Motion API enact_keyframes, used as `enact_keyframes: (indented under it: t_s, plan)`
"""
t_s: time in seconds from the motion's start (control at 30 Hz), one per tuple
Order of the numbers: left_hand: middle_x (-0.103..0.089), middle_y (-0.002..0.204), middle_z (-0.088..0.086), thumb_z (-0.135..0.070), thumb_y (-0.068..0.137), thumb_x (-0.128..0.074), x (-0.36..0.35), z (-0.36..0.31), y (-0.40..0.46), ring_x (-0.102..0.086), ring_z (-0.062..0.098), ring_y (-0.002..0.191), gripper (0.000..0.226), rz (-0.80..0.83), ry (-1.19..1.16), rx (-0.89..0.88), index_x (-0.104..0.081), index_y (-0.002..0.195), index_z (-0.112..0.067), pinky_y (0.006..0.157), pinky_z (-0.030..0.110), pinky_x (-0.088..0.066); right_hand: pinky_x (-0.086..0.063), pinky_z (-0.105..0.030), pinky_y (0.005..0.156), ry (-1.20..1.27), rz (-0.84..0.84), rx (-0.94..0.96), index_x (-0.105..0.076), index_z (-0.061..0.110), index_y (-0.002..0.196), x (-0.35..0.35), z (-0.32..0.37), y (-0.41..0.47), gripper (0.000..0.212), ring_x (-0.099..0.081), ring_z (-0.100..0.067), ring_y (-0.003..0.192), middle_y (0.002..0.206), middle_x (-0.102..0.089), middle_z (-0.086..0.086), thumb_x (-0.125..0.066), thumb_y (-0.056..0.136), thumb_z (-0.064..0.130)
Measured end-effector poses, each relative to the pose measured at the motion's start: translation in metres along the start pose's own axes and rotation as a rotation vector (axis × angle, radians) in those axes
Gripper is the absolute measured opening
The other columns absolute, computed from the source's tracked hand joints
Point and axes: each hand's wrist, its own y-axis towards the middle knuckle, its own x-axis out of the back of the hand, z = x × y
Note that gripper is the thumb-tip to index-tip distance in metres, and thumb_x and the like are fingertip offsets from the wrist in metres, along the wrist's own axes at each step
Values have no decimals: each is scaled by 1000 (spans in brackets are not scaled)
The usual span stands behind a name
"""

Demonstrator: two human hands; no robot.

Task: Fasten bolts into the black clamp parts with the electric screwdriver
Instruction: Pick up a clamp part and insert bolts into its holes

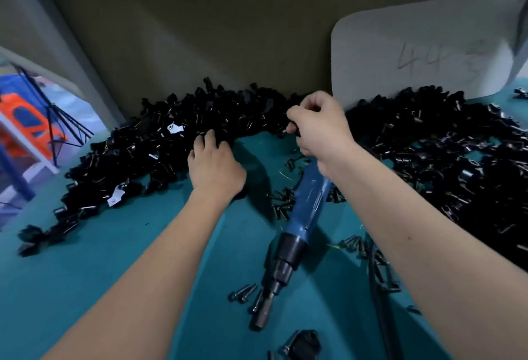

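Fingers (297, 119) right curled on small hidden black part | left hand (214, 165) fingertips buried in clamp pile (137, 154)

Desk (114, 259): teal surface. Back edge meets a plain olive-brown wall panel (200, 22).

White card (423, 54), rounded corners, stands at the desk's back right, leaning on the wall panel. Faint handwriting on it, reads roughly "44" plus a further mark; not fully legible.

Pale grey post (71, 45) runs diagonally down the left side toward the desk's back left corner.

Beyond the desk's left edge: orange object (25, 122), blurred, kind not determinable; blue frame bar (14, 171); thin dark rods (57, 119) crossing in front.
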Motion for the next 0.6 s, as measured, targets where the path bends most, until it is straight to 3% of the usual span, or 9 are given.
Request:
enact_keyframes:
  t_s: [0.1,0.23,0.4,0.47,0.6]
  plan:
    - [-44,144,14,-22,92,-60,8,2,9,-38,36,136,46,-105,-29,-16,-49,132,-3,105,48,-43,-30,-25,42,10,-50,42,-58,21,84,-3,-5,-8,15,-39,-10,45,69,-65,0,-59,93,9]
    - [-43,141,16,-16,88,-66,18,3,22,-36,38,133,50,-71,130,-43,-47,134,-8,98,44,-43,-32,-21,41,70,29,35,-71,21,93,2,-7,-23,18,-41,-10,47,72,-63,3,-55,102,19]
    - [-38,140,22,-6,83,-69,17,2,25,-35,42,132,40,-81,204,-38,-53,120,-5,100,45,-43,-30,-22,40,310,40,5,-67,21,117,20,-15,-40,33,-44,-14,51,81,-72,-6,-36,109,15]
    - [-47,134,17,-7,86,-70,16,5,27,-39,39,130,38,-106,195,-60,-53,120,-6,99,44,-43,-29,-23,41,398,24,72,-64,17,119,30,-17,-44,31,-42,-13,50,81,-72,-5,-35,110,11]
    - [-67,106,10,-18,94,-74,15,1,20,-53,34,116,29,-187,109,-101,-56,114,-8,88,41,-42,-33,-20,42,303,2,133,-65,15,115,48,-21,-48,21,-46,-14,53,91,-76,-4,-44,110,14]
